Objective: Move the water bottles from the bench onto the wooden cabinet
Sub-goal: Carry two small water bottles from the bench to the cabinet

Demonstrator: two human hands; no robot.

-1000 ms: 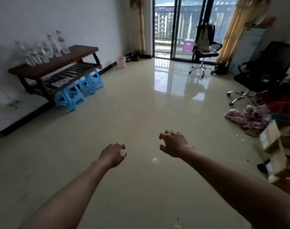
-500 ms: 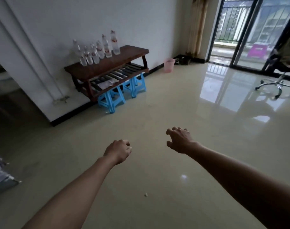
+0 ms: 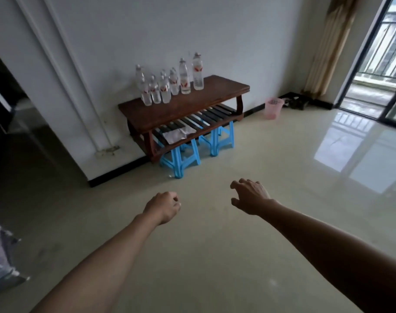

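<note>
Bench (image 3: 192, 102) against wall, water bottles (image 3: 165, 90) clustered along its back edge toward the left end. Approach step, judged: left hand (image 3: 163, 206) fisted, right hand (image 3: 249, 197) half-open, both empty, well apart from bench. Next move requires closing in to grasp.

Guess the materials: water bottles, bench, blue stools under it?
Water bottles: clear plastic by the look, see-through with red-white labels.
Bench: dark reddish-brown wood, apparently varnished, given the faint sheen; slatted lower shelf.
Blue stools: probably moulded plastic, going by the uniform bright colour and splayed one-piece legs.
</note>
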